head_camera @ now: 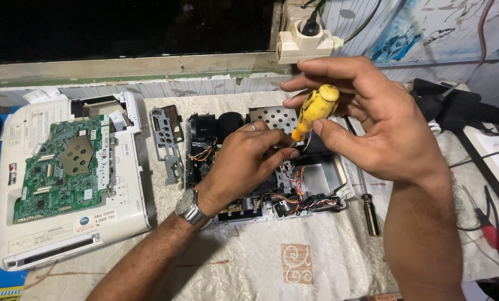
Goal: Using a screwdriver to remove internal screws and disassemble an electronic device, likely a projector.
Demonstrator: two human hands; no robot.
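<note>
My right hand [372, 120] grips the yellow handle of a screwdriver [316, 108], held upright with its tip pointing down into an opened white device chassis [327, 181]. Black parts, a perforated metal plate [274, 117] and bundles of coloured wires [294, 192] fill the chassis. My left hand [241, 164], with a ring and a silver wristwatch [191, 207], rests on the chassis, its fingertips pinched around the screwdriver's shaft or a small part beside it; the tip is hidden.
At left lies the device's white cover [124, 209] carrying a green circuit board [62, 167]. A metal bracket [168, 136] lies between cover and chassis. A second screwdriver [370, 212] and red-handled pliers [492, 231] lie right. A wall socket [305, 39] sits behind.
</note>
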